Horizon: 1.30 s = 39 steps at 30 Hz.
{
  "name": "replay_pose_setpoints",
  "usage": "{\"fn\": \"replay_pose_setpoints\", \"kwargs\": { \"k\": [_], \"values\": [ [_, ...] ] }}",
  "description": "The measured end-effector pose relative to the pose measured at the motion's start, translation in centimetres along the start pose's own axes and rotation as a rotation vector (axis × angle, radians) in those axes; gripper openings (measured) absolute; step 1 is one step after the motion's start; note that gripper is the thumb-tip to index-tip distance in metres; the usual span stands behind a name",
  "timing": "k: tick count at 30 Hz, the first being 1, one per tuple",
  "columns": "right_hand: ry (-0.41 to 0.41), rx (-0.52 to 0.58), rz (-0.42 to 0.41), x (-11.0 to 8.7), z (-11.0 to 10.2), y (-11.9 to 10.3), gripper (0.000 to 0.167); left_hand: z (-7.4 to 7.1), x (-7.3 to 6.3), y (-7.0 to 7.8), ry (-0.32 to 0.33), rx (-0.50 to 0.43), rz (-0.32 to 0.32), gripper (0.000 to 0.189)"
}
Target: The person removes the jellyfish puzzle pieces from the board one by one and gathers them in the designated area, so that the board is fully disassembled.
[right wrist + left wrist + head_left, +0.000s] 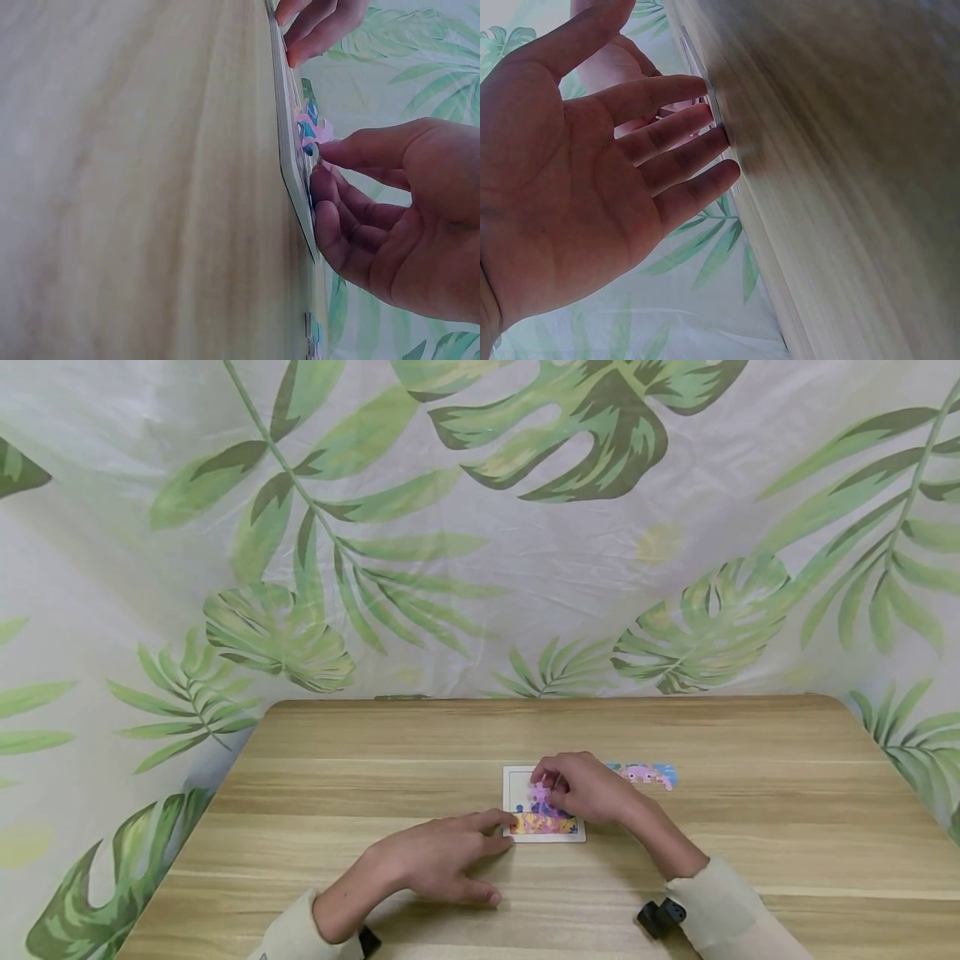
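A white-framed jigsaw puzzle board (544,838) lies on the wooden table, its lower part filled with yellow, pink and blue pieces. Between thumb and fingers, my right hand (592,787) pinches a pink puzzle piece (540,792) over the middle of the board. In the right wrist view this puzzle piece (322,131) stands tilted up from the board's surface. My left hand (442,858) rests its nearly straight fingertips on the board's left edge, thumb spread apart. The left wrist view shows that palm (570,187) with nothing in it.
Joined puzzle pieces in pink and blue (652,774) lie on the table right of the board, partly behind my right hand. A leaf-patterned cloth (450,568) hangs behind the table's far edge (465,699).
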State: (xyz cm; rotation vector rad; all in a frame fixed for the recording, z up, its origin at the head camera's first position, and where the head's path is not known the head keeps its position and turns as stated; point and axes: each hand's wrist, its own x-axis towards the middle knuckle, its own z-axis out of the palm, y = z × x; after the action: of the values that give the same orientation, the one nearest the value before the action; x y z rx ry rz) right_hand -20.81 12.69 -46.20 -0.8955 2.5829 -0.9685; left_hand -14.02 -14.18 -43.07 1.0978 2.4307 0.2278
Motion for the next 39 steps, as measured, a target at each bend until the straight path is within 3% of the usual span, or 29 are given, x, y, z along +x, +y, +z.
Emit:
{"fn": "replay_pose_setpoints", "kwargs": {
  "k": [24, 39],
  "values": [
    [0.005, 0.067, 0.004, -1.0, -1.2, 0.1, 0.014, -0.1, 0.0, 0.0, 0.001, 0.014, 0.007, 0.07],
    [0.01, 0.104, 0.024, -4.7, -3.0, 3.0, 0.014, 0.1, 0.1, 0.0, -0.015, -0.002, -0.014, 0.071]
  ]
}}
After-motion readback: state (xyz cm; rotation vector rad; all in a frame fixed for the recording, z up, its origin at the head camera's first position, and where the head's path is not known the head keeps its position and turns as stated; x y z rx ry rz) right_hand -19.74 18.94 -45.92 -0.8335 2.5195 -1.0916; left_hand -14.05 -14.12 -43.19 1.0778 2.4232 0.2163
